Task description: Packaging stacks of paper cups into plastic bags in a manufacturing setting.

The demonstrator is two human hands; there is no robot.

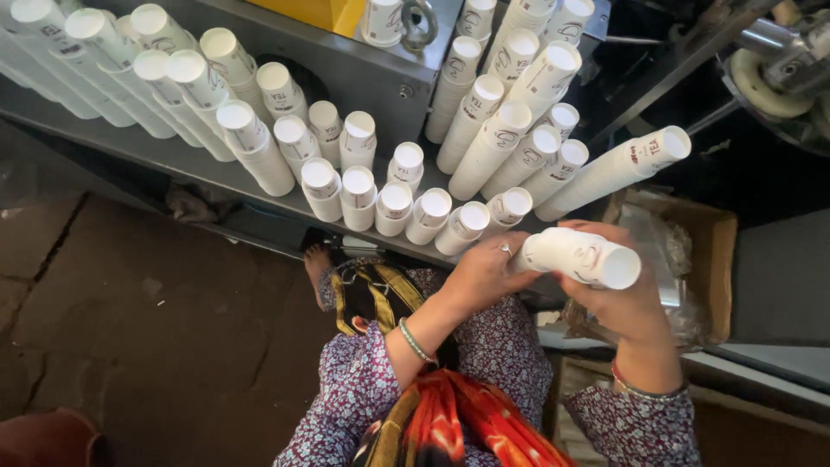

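There is one view only, from a camera worn on the person's head. It looks steeply down past the chest and forearms, close to both hands: the left hand [480, 272] sits just below centre and the right hand [627, 298] toward four o'clock. The metal worktop [190, 160] crowded with paper cup stacks [359, 186] runs across the upper half, from nine o'clock to one o'clock. The cracked floor [156, 329] fills the eight o'clock corner, much farther off. No second view shares the scene.
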